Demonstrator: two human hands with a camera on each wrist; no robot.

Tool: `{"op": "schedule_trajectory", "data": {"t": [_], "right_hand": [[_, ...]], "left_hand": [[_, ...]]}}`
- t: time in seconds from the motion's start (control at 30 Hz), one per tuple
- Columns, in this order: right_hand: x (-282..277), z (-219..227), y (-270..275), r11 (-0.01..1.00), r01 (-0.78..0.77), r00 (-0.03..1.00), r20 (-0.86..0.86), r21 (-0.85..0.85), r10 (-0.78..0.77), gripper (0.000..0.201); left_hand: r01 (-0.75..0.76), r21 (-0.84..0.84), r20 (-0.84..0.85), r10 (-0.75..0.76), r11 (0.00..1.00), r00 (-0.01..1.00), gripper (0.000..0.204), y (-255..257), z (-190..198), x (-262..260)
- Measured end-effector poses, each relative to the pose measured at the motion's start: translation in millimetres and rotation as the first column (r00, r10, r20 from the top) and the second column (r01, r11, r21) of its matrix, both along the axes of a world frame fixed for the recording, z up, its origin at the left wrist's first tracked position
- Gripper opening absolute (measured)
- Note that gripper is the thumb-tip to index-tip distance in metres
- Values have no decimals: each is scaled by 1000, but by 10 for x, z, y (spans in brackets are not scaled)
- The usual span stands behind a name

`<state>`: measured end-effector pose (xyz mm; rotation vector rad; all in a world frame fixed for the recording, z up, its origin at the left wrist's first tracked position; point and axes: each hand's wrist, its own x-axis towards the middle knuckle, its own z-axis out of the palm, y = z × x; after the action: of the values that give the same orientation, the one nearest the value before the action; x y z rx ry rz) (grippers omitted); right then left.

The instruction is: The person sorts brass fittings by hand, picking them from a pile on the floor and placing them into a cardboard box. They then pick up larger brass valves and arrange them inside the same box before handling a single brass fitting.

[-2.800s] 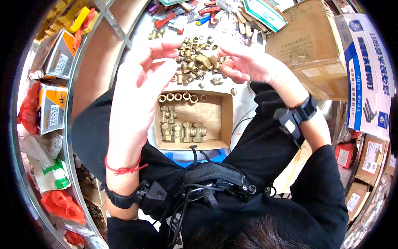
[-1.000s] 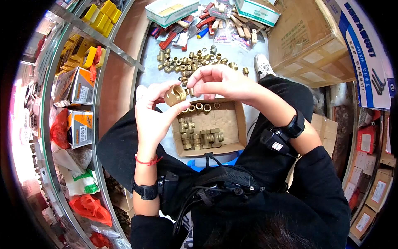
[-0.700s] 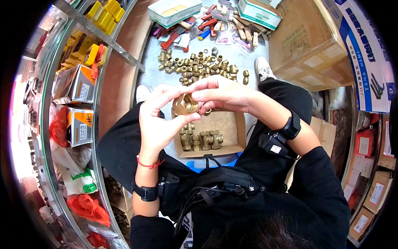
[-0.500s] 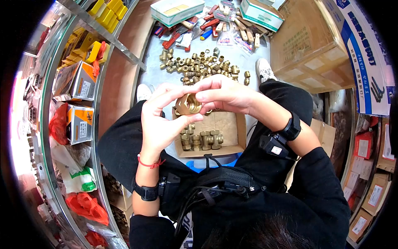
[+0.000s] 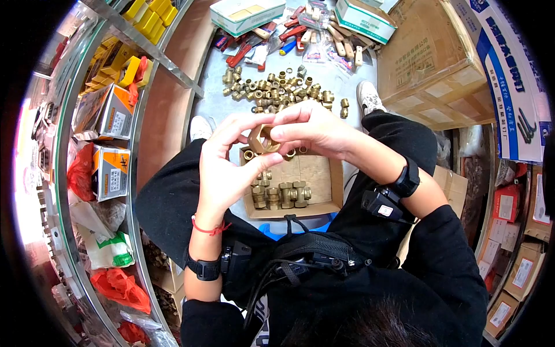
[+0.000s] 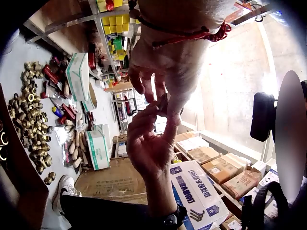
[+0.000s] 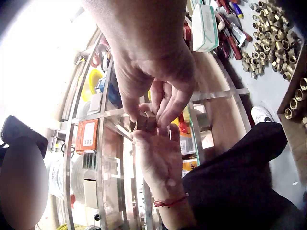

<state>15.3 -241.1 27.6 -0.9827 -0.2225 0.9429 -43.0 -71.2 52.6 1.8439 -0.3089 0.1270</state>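
Observation:
In the head view, a large brass hex fitting (image 5: 257, 140) with a threaded open mouth is held up above the carton's far left corner. My left hand (image 5: 224, 168) grips it between thumb and fingers from the left. From the other side my right hand (image 5: 315, 132) pinches it, the thumb at its mouth and the fingertips behind. The right wrist view shows the fitting (image 7: 144, 123) between the fingers of both hands. Whatever sits inside the mouth is hidden by the right thumb.
Below the hands, an open carton (image 5: 332, 185) contains several brass fittings (image 5: 286, 195) and brass rings. Farther off lies a pile of small brass fittings (image 5: 277, 89), then loose scrapers (image 5: 341, 43). A big cardboard box (image 5: 430, 63) stands right; shelves (image 5: 133, 173) line the left.
The hands were apart over the pile, then came together above the carton. A small brass piece in the right fingers went out of sight at the hex fitting, which has since turned slightly.

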Motion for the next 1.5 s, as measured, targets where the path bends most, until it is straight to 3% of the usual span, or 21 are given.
{"op": "schedule_trajectory", "data": {"t": [0.2, 0.43, 1.03, 1.5], "right_hand": [[16, 43, -19, 996, 55, 998, -8, -77, -56, 23], [17, 20, -7, 992, 95, 995, 1, -81, -95, 24], [15, -20, -30, 989, 61, 998, 3, -131, -61, 25], [30, -46, -22, 980, 80, 997, 15, -182, -78, 22]], "left_hand": [[-21, -231, -263, -42, 973, 964, 51, 47, -38, -3], [-101, -324, -421, -48, 941, 906, 37, 76, -18, -21], [-116, -348, -466, -65, 930, 882, 25, 67, -90, -10], [-136, -261, -441, 7, 956, 897, 26, 72, -143, -9]]}}
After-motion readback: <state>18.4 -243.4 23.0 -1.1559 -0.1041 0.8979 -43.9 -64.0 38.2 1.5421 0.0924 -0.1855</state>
